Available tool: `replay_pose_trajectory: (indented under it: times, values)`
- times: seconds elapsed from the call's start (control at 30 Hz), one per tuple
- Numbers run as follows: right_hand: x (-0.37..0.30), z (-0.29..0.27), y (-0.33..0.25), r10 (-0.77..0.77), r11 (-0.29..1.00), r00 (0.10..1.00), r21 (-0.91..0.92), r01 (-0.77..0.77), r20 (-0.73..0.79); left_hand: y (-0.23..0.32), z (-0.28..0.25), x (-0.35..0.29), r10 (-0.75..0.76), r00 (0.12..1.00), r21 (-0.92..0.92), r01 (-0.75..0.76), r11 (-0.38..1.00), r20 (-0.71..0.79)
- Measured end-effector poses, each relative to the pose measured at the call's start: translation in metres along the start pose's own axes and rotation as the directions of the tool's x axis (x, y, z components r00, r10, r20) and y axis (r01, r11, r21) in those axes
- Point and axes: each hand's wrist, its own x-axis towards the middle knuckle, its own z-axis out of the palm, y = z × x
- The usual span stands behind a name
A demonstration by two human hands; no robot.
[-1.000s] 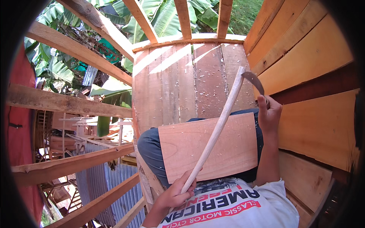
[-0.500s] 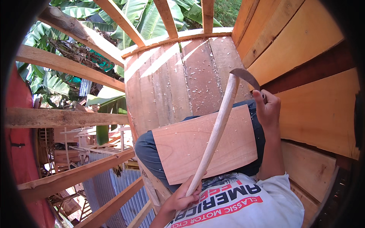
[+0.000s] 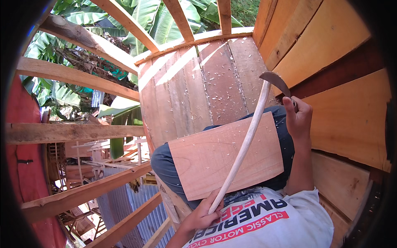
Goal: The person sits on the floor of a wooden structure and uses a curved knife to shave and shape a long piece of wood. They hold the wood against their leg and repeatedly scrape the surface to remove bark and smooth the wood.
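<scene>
My left hand (image 3: 205, 215) is closed around the lower end of a long, pale, peeled wooden stick (image 3: 244, 149), close to my shirt. The stick slants up and to the right. At its far end, the dark curved blade of a sickle (image 3: 276, 80) touches or lies right beside the tip. My right hand (image 3: 298, 113) grips the sickle's handle, which the fingers mostly hide, with the thumb pointing up. Under the stick, a flat rectangular wooden board (image 3: 223, 153) lies across my lap, with a few small shavings on it.
Wood shavings are scattered over the plank floor (image 3: 182, 95) ahead. A plank wall (image 3: 343, 120) rises close on the right. Spaced wooden rails (image 3: 82, 84) run along the left and far sides, with banana leaves and corrugated metal sheets (image 3: 124, 211) beyond them.
The stick's far end and the sickle have shifted slightly to the right, with both hands still gripping. The whole view has also moved a little.
</scene>
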Motion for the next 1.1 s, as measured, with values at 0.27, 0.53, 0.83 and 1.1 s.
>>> replay_pose_trajectory:
  times: [0.27, 0.53, 0.83, 1.1]
  values:
    - [-0.065, 0.043, -0.025, -0.059, 0.974, 0.905, 0.222, -0.039, 0.421, 0.034, -0.031, 0.03, 0.301, 0.904, -0.048, -0.33, 0.943, -0.303]
    - [-0.095, 0.055, -0.027, -0.071, 0.542, 0.746, 0.653, -0.528, 0.662, 0.086, -0.02, 0.076, 0.608, 0.656, -0.25, -0.744, 0.62, -0.446]
    - [-0.08, 0.044, -0.021, 0.072, 0.339, 0.779, 0.719, -0.607, 0.623, 0.066, -0.009, 0.115, 0.724, 0.31, 0.065, -0.896, 0.439, -0.616]
    - [-0.066, 0.047, -0.016, 0.228, 0.408, 0.828, 0.722, -0.558, 0.512, 0.061, 0.001, 0.124, 0.706, 0.294, 0.067, -0.898, 0.435, -0.645]
